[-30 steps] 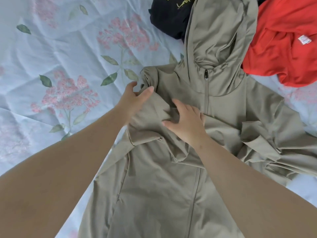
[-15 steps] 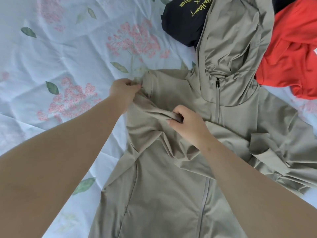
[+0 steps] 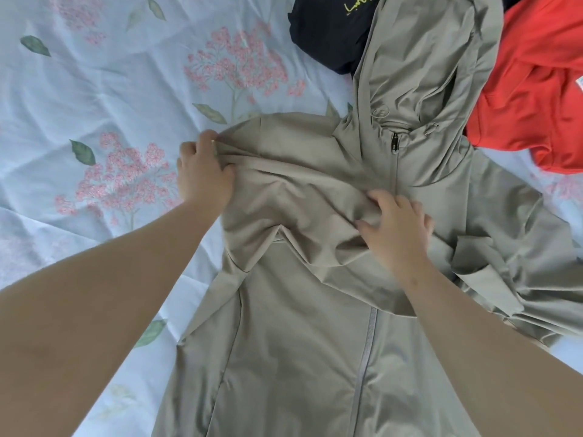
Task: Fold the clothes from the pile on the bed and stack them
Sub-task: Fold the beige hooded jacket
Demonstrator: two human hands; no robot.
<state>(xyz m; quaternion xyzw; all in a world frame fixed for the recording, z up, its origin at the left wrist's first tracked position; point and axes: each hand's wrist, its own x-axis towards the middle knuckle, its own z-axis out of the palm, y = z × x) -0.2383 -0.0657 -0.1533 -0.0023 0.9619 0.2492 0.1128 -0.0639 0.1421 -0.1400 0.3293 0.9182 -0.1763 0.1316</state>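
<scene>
A khaki hooded zip jacket (image 3: 303,342) lies front-up on the bed, its hood pointing away from me. My left hand (image 3: 202,175) grips the fabric at the jacket's left shoulder edge, where the cloth bunches into creases. My right hand (image 3: 397,225) rests on the chest beside the zip, fingers curled over a fold of the left sleeve that lies across the front. The right sleeve is crumpled at the right side.
A black garment (image 3: 331,29) with yellow lettering and a red garment (image 3: 536,77) lie at the top right, partly under the hood. The pale blue floral bedsheet (image 3: 94,89) stretches out to the left.
My left hand has pulled the shoulder fabric outward to the left. My right hand has shifted right toward the zip, drawing the folded sleeve flatter across the chest.
</scene>
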